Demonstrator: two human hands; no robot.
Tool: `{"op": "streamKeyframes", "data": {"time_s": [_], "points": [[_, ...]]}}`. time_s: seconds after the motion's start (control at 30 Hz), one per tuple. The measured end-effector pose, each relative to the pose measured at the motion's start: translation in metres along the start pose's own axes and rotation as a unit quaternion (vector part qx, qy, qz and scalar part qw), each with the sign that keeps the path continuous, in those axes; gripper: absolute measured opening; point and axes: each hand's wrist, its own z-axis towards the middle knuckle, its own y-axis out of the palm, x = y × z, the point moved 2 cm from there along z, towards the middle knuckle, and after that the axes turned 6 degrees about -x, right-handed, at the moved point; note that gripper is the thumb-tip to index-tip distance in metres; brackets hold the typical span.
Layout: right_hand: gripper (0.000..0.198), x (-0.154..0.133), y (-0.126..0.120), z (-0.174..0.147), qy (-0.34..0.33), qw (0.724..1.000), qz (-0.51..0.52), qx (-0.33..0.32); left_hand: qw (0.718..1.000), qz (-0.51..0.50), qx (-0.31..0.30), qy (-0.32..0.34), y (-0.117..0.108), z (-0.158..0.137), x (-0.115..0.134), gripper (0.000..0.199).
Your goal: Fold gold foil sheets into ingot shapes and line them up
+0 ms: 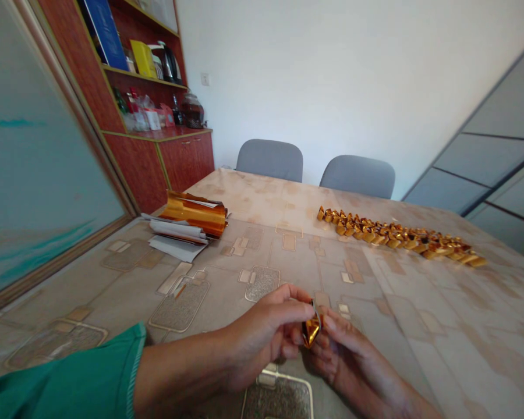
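Between my two hands, above the near part of the table, is a small folded piece of shiny gold paper [311, 331]. My left hand [273, 326] pinches it from the left, thumb and forefinger at its upper edge. From the right, my right hand [344, 352] grips it between thumb and fingers. Parts of the gold paper are hidden behind the fingers. Farther off on the right, several folded gold paper pieces [393, 235] stand in close rows. On the left lies a curled stack of gold paper sheets [194, 212], with white-backed sheets [179, 241] beside it.
A patterned cloth covers the table [227, 291]. Two grey chairs [269, 159] [358, 176] stand at its far edge. Behind on the left is a red-brown cabinet [186, 154] with bottles and boxes. A sliding glass door [39, 151] borders the left side.
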Motion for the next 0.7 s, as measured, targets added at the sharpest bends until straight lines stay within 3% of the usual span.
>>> {"op": "streamKeyframes", "data": {"time_s": [0.17, 0.3, 0.43, 0.57, 0.7], "points": [[0.02, -0.003, -0.003, 0.0, -0.062, 0.997, -0.032, 0.037, 0.998, 0.039, -0.026, 0.045, -0.005, 0.005, -0.012, 0.057], [0.031, -0.001, -0.002, -0.001, -0.08, 0.99, -0.11, 0.038, 0.996, 0.034, -0.015, 0.086, -0.007, 0.007, -0.015, 0.049], [0.03, -0.003, 0.0, -0.003, -0.076, 0.995, -0.068, 0.006, 0.989, 0.011, -0.063, 0.132, -0.007, 0.006, -0.005, 0.041], [0.036, -0.008, 0.0, -0.004, -0.009, 0.999, 0.015, -0.032, 0.987, 0.054, -0.124, 0.082, -0.012, 0.007, 0.003, 0.035], [0.03, -0.007, -0.002, -0.003, 0.007, 0.999, 0.006, -0.032, 0.987, 0.053, -0.146, 0.047, -0.013, 0.007, 0.005, 0.037]]}}
